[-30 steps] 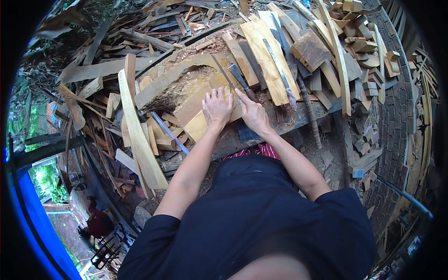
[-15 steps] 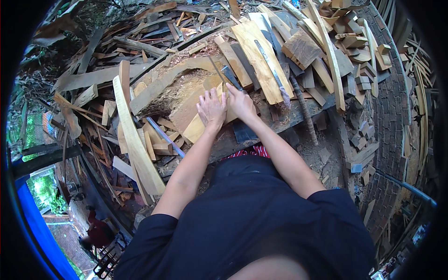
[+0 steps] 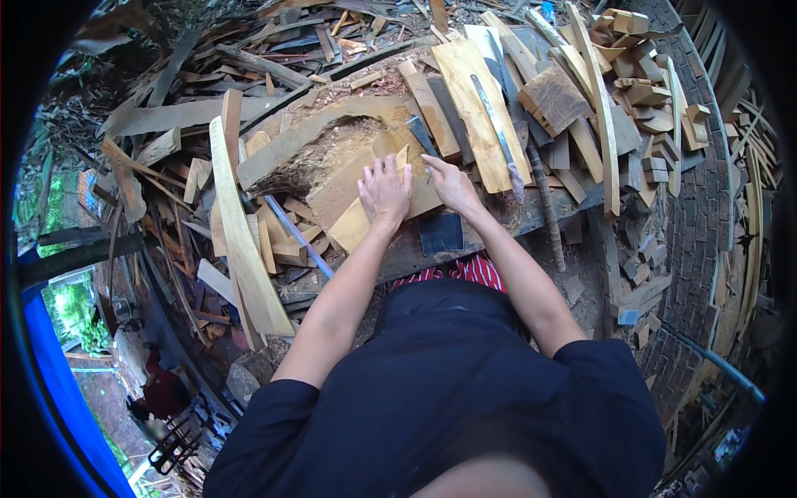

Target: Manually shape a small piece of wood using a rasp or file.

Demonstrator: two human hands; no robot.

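Observation:
My left hand (image 3: 383, 189) lies with spread fingers on a yellow wooden board (image 3: 351, 226) on the workbench. Just to its right, my right hand (image 3: 448, 181) has its fingers curled at the board's edge, on something I cannot make out. Beyond that hand lies a dark blue-black tool (image 3: 418, 131), its lower part hidden. A broad pale plank (image 3: 465, 91) lies at the right with a saw blade (image 3: 496, 116) on it and cloth wrapped at its near end. A blue bar (image 3: 297, 232) slants beside the board on the left.
Cut wood blocks (image 3: 639, 100) and a long curved strip (image 3: 594, 75) crowd the right. Offcuts and a curved pale slat (image 3: 241, 216) line the left. A round pole (image 3: 548, 224) stands by the bench's edge. A person in red (image 3: 163, 390) is at lower left, near a blue tarp (image 3: 62, 390).
The long thin blade seen earlier at my right hand no longer shows. My right hand shifted slightly; my left hand remains spread on the board. The view has moved slightly.

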